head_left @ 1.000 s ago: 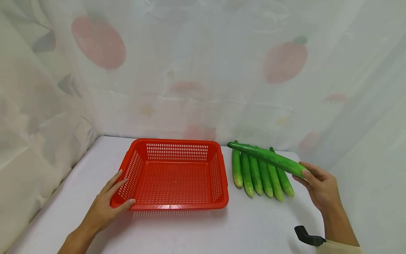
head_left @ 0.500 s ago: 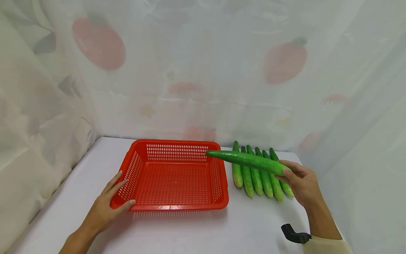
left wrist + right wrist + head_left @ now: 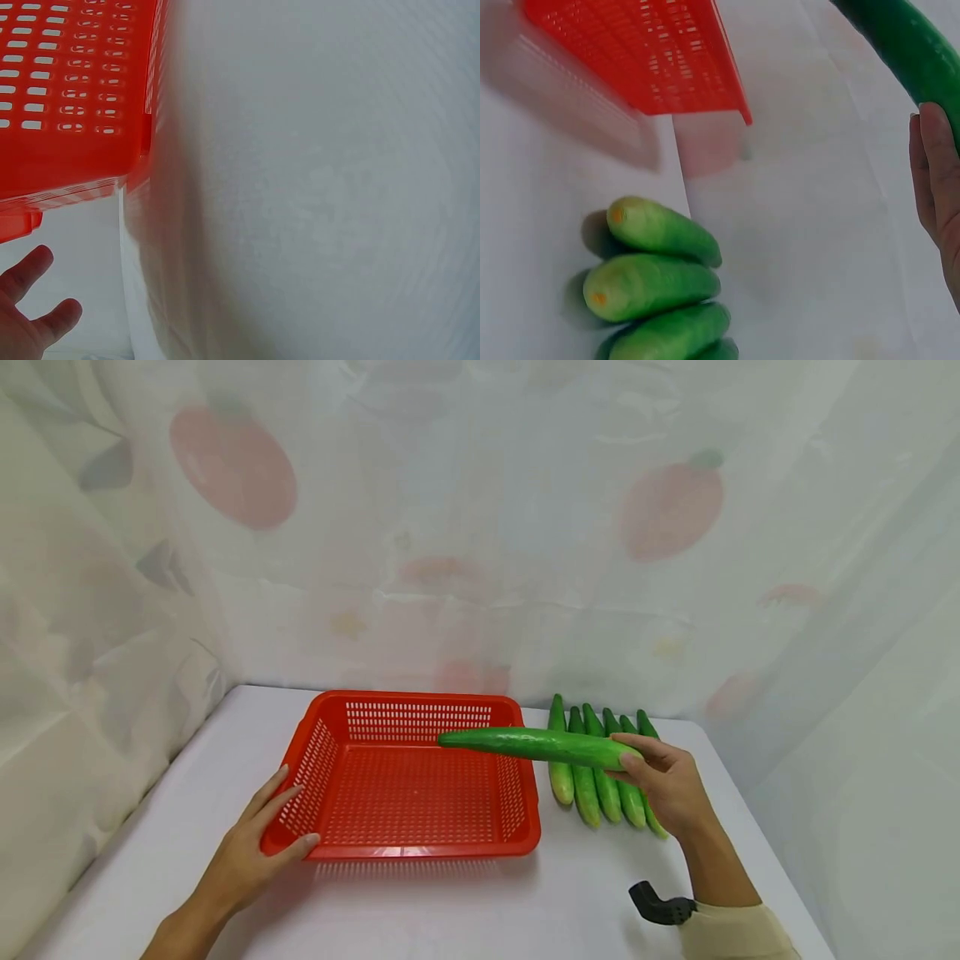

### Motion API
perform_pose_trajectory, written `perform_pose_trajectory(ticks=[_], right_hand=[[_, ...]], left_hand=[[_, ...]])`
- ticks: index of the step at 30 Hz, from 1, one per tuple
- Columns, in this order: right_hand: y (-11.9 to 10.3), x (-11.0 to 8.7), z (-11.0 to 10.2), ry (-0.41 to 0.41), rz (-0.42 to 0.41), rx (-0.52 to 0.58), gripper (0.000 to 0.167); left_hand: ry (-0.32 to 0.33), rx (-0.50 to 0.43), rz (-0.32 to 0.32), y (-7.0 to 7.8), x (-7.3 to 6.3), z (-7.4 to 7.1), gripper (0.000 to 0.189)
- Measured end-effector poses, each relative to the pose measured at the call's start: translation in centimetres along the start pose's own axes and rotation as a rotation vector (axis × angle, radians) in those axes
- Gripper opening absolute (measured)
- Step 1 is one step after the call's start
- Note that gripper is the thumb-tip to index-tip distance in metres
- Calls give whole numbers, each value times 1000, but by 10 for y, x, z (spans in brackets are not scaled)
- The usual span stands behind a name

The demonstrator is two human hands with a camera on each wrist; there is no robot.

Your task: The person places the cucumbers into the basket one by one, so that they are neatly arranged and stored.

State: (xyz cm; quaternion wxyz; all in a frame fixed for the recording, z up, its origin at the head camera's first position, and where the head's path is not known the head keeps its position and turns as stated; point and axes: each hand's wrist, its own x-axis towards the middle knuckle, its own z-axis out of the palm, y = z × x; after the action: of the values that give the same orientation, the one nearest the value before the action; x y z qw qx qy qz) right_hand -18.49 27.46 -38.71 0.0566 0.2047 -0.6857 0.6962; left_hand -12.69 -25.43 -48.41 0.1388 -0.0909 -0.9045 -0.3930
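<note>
A long green cucumber [image 3: 536,745] lies almost level across the head view, its pale end gripped between the thumb and fingers of my right hand [image 3: 671,785]. Its dark tip reaches over the right side of a red plastic basket [image 3: 405,852]. In the right wrist view, fingers [image 3: 934,161] press along the cucumber [image 3: 911,49], and the basket wall [image 3: 697,97] is to its left. My left hand [image 3: 243,856] is at the basket's near left corner, fingers spread and fairly straight, fingertips right at the rim. The left wrist view catches two fingers [image 3: 30,274] below the basket [image 3: 82,154].
Several more cucumbers [image 3: 585,785] lie side by side right of the basket, partly covered by the held one and the right hand. The white table [image 3: 480,918] meets a hanging fruit-print sheet [image 3: 480,568] behind. A black bent piece [image 3: 660,906] sits at the right cuff.
My right hand has moved left with the cucumber, whose tip went from beside the basket to over it and now points more level. The left hand and basket have stayed put.
</note>
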Motion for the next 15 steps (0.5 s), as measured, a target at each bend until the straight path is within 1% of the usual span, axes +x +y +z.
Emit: perform_pose_trajectory(ticks=[7, 15], right_hand=[[6, 7, 20, 1, 66, -52, 30], [18, 12, 44, -68, 73, -54, 30]], left_hand=[[-3, -6, -6, 0, 1, 1, 70], [-2, -3, -11, -1, 1, 0, 72]])
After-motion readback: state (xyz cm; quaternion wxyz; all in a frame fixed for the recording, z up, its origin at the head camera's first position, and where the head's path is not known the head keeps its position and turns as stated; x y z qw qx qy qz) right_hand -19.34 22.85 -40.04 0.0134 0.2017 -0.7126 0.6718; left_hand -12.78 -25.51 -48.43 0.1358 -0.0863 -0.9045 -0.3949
